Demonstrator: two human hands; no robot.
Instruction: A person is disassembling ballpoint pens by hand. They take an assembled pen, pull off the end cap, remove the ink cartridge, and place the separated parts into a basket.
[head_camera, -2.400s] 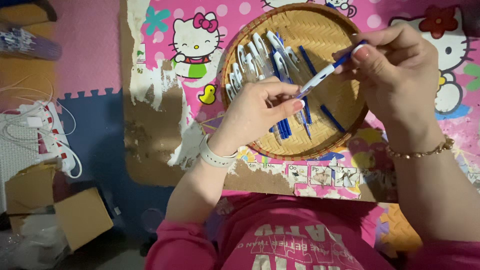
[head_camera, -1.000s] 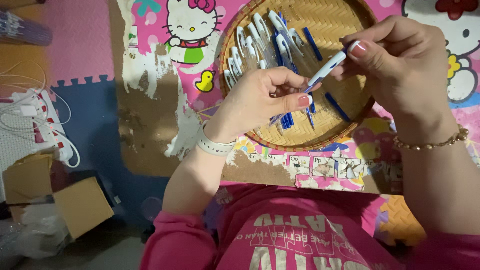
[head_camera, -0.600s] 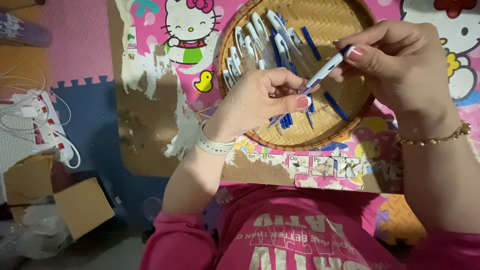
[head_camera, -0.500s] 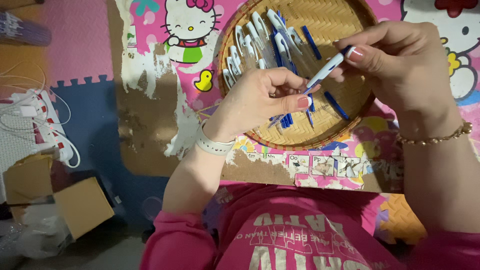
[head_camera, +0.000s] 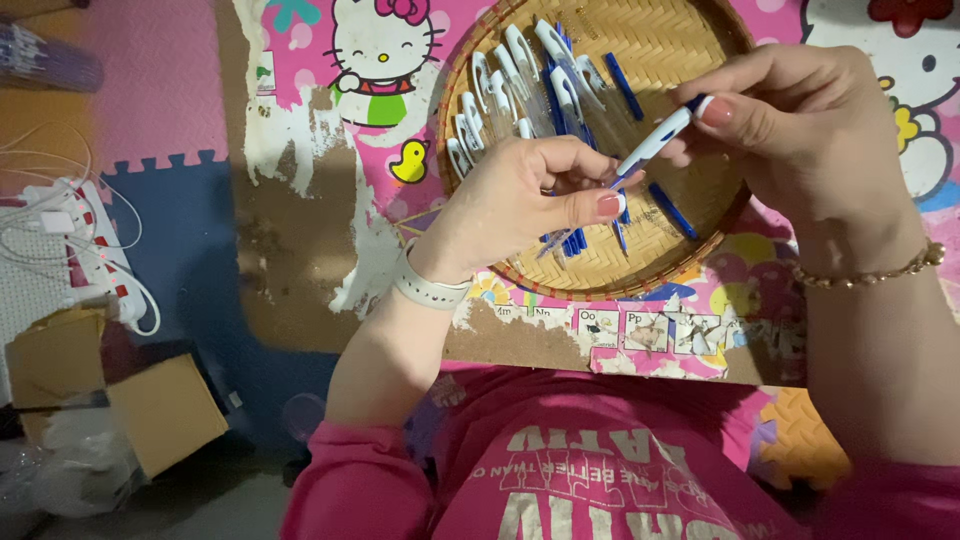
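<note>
Seen from the head camera, looking straight down: a person in a pink shirt (head_camera: 600, 480) is sitting over a round woven basket (head_camera: 690, 40) lying in the upper middle of the frame. Both hands are meeting above the basket on a single white and blue pen (head_camera: 655, 145).

The right hand (head_camera: 800, 130), at the upper right, is pinching the upper end of the pen between thumb and fingertips, its grip narrow and closed on the barrel. A thin gold bracelet (head_camera: 870, 275) is circling its wrist.

The left hand (head_camera: 520, 195), at centre frame, is curling its fingers around the lower end of the same pen, the thumb pressing across; what exactly is lying inside the palm cannot be told. A white wristband (head_camera: 430, 290) is sitting on that wrist.

The pen is slanting from upper right to lower left between the two hands, above the basket's right half and clear of its floor.

Inside the basket, white pen parts (head_camera: 510, 80) are lying in a fanned row along the upper left wall, and loose blue pieces (head_camera: 670, 210) are resting near the lower middle, partly hidden under the left hand.

The basket is resting on a pink cartoon play mat (head_camera: 330, 90), worn through to brown in patches. At the left edge of the frame, a white power strip (head_camera: 95, 255) with cables is lying, and a cardboard box (head_camera: 165, 410) is sitting at the lower left.
</note>
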